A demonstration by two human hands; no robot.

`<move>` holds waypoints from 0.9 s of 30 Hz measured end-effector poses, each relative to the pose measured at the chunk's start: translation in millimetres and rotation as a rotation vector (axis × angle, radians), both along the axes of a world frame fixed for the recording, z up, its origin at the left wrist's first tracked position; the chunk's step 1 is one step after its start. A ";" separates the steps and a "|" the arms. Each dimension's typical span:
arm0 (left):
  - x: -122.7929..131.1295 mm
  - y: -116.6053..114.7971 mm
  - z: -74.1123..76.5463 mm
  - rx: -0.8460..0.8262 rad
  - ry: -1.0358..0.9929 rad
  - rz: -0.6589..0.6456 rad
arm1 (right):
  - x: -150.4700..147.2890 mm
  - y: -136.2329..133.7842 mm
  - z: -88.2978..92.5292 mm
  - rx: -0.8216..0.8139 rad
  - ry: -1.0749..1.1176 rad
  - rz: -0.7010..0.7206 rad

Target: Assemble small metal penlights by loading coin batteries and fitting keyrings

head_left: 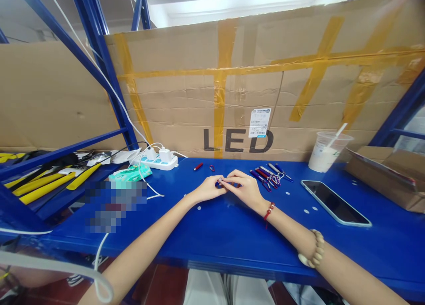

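Observation:
My left hand [209,188] and my right hand [245,189] meet over the middle of the blue table, fingers pinched together. Between the fingertips shows a small shiny purple-blue piece [219,182], largely covered, so its exact kind is unclear. Just behind the hands lie a short red cylinder [198,167] and a small carabiner [211,168], apart from each other. To the right of my right hand is a loose cluster of slim coloured metal tubes [265,173], in red, blue, purple and silver, with carabiners at their ends.
A phone [337,203], a plastic cup with a straw [327,152] and an open cardboard box [392,176] stand right. On the left are a power strip [162,161], cables and a green tissue pack [130,174]. A large cardboard sheet [186,101] rises behind the table.

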State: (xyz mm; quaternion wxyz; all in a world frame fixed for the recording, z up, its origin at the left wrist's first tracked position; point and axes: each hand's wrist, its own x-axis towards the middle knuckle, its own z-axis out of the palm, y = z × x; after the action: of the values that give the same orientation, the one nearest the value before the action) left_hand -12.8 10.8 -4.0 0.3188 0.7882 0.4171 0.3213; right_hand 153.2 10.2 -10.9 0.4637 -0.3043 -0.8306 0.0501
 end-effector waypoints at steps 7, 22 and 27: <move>-7.9 6.0 11.6 0.043 -0.045 0.140 | 1.0 0.5 6.0 -0.053 0.048 -0.078; -44.4 18.5 17.9 -0.018 0.169 0.249 | -4.1 8.4 -3.4 -0.159 -0.325 -0.024; -37.8 19.2 12.4 -0.112 0.130 0.221 | -5.4 6.0 -2.1 -0.139 -0.316 -0.012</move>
State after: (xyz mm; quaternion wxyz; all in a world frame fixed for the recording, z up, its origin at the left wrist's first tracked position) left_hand -50.6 30.0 8.4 0.2971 0.7376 0.5384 0.2791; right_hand 147.8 16.2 -13.0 0.3053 -0.3448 -0.8859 0.0559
